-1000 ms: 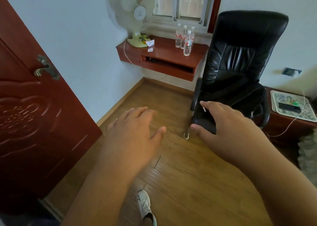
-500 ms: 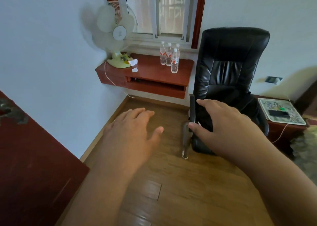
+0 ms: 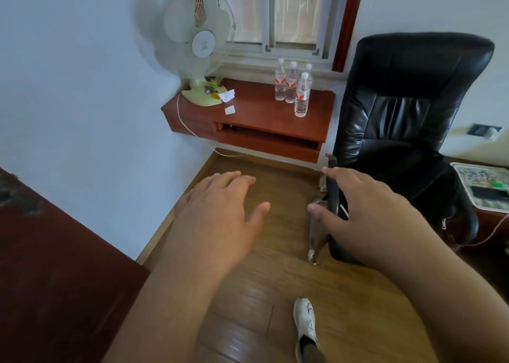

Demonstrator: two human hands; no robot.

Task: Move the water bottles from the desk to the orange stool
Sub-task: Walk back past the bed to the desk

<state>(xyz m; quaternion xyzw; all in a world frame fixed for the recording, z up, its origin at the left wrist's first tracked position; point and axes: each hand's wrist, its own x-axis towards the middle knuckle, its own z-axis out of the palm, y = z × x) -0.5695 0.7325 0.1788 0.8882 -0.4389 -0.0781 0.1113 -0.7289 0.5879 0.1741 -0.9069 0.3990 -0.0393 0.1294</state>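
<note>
One of the four water bottles on the desk is half hidden behind the rest. Both the left hand and right hand (empty, fingers loosely spread) are nearer the desk than before; no orange stool shows.

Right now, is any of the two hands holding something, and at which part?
Nothing is held. The left hand and the right hand are both open and empty; the water bottles stand untouched on the desk.

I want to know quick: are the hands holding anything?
Left hand: open, holding nothing.
Right hand: open, holding nothing.
</note>
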